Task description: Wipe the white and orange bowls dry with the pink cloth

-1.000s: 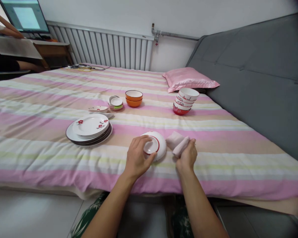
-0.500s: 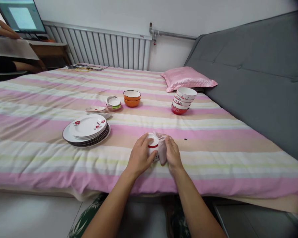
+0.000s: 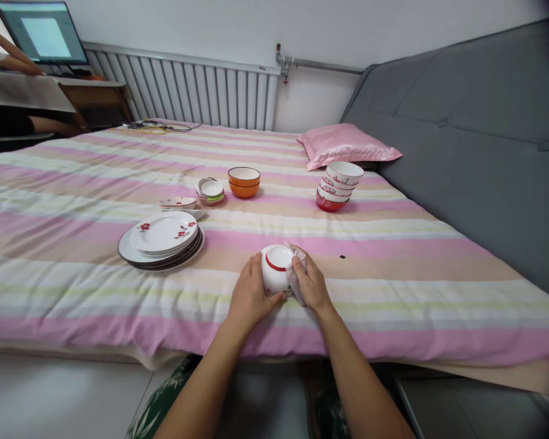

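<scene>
A white bowl (image 3: pixel 274 275) with a red ring round its foot is upside down near the front of the bed. My left hand (image 3: pixel 251 294) grips its left side, thumb along the lower front edge. On the other side my right hand (image 3: pixel 312 281) is closed on a pale pink cloth (image 3: pixel 295 283), which it presses against the bowl's right side. To the left lies a stack of plates (image 3: pixel 165 235), the top one white with red flowers. Farther back on the right stands a leaning stack of bowls (image 3: pixel 338 183).
Orange bowls (image 3: pixel 244 182), small dishes (image 3: pixel 211 190) and shallow dishes (image 3: pixel 177 203) sit mid-bed. A pink pillow (image 3: pixel 348 146) rests by the grey headboard (image 3: pixel 457 122). Cables (image 3: pixel 160 126) lie at the far edge. At far left a person's arm (image 3: pixel 13 58) is near a monitor (image 3: pixel 46 33).
My left hand has slid from the bowl's top to its left side, uncovering the foot. My right hand's thumb and the cloth have shifted inward over the bowl's right side.
</scene>
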Motion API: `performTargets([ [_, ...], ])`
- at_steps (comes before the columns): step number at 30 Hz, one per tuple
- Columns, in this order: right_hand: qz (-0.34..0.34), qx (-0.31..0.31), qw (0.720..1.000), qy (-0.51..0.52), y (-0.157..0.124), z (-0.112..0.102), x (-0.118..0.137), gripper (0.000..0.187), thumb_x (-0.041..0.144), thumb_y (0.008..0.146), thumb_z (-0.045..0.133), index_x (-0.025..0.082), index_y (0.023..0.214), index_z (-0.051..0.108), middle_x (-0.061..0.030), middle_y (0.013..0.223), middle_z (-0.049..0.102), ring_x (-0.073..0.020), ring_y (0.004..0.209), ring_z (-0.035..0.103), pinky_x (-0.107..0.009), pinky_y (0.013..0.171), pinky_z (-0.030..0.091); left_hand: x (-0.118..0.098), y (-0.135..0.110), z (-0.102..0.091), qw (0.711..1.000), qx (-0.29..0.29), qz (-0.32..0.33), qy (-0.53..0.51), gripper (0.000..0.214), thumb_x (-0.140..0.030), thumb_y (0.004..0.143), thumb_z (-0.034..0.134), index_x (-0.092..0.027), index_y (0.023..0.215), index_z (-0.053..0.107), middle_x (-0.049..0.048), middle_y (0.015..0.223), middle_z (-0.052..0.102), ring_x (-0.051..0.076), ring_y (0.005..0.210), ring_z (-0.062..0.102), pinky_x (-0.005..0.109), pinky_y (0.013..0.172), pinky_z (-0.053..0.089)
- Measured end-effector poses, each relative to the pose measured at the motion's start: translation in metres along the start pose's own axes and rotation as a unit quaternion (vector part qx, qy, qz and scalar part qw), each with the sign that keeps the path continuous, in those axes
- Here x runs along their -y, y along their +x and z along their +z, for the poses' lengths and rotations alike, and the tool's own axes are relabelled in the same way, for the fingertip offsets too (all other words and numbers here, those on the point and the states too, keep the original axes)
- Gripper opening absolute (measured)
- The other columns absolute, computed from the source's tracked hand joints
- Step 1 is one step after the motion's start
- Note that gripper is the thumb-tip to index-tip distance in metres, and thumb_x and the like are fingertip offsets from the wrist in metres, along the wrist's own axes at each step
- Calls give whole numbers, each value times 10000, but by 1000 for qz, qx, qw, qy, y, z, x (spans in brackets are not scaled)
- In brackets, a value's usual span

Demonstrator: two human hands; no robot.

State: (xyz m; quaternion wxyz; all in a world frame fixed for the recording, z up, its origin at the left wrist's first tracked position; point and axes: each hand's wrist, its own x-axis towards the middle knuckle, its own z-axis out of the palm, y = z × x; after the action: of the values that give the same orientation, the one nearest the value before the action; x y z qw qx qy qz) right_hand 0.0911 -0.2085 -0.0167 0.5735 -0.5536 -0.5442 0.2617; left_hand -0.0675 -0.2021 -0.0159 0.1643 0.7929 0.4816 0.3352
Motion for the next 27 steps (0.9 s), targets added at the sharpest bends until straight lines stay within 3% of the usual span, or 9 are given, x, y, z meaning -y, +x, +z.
performTargets([
  [6, 78, -37, 996, 24, 10, 3, -9, 408, 474, 866, 473, 214, 1130, 643, -81, 1174, 662, -238, 1113, 583, -427, 998, 382, 0, 1, -2, 1000, 2, 3, -1, 935, -320, 595, 769, -140, 1368, 276, 230, 1344, 443, 372, 1256, 438, 544, 997, 400],
  [12, -2, -107, 990, 87, 11, 8, 5, 380, 450, 916, 391, 179, 1055, 619, -86, 1081, 690, -198, 999, 627, -371, 924, 435, 2, 1, -2, 1000, 1, 9, 6, 961, -331, 585, 780, -174, 1376, 258, 206, 1339, 447, 368, 1247, 447, 543, 993, 405],
  [16, -88, -28, 996, 5, 6, 9, 20, 327, 400, 923, 413, 225, 1124, 601, -74, 1133, 663, -207, 1055, 589, -398, 959, 414, 0, 1, -4, 1000, 11, 2, 3, 950, -323, 592, 776, -153, 1374, 264, 214, 1336, 446, 368, 1238, 451, 536, 989, 410],
  [20, -195, 41, 967, -159, 2, 8, 24, 285, 365, 891, 497, 233, 1096, 645, -71, 1175, 644, -233, 1157, 520, -424, 1041, 339, -1, 2, -6, 1000, 28, -3, -6, 894, -323, 626, 748, -95, 1357, 287, 237, 1333, 442, 356, 1249, 441, 504, 1012, 399],
  [27, -233, 57, 940, -241, 1, 9, 21, 317, 380, 852, 554, 220, 1111, 640, -65, 1159, 658, -266, 1175, 499, -446, 1018, 362, 0, 2, -6, 999, 33, 2, -4, 836, -307, 669, 686, -58, 1357, 281, 259, 1334, 435, 347, 1271, 421, 494, 1009, 400],
])
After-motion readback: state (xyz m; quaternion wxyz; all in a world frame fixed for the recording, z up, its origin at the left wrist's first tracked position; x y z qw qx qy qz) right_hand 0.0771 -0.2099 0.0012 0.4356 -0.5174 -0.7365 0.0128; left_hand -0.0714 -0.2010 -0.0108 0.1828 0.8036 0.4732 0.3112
